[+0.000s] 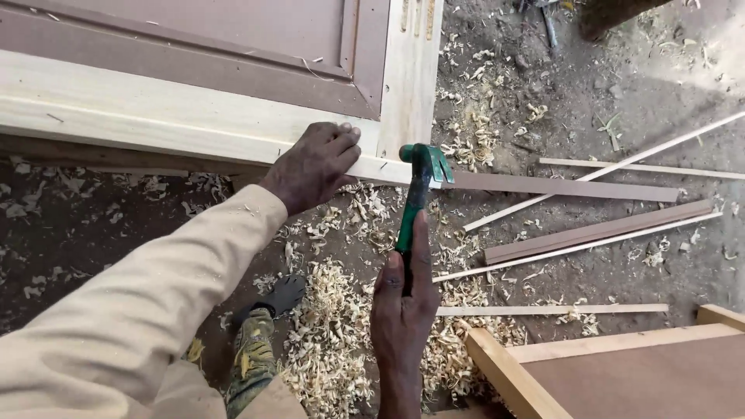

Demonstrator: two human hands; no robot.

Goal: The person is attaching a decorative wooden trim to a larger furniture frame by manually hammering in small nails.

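My right hand [403, 299] grips the green hammer [417, 194]; my left hand [314, 164] presses flat, open, on the door frame [155, 116]. I should strike squarely, fingers clear of the trim strip [559, 186].

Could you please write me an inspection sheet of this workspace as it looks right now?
Surface: dirt floor, strewn with shavings.
Job's things: green hammer, head at the corner of a pale door frame with brown panel; thin strip sticks out from the frame edge.
Clutter: wood shavings, loose slats, second frame at lower right.
Hands: left hand presses on the frame edge; right hand grips the hammer handle.
Cables: nothing seen.
Surroundings: a sandalled foot below; a tool at the top, unclear.
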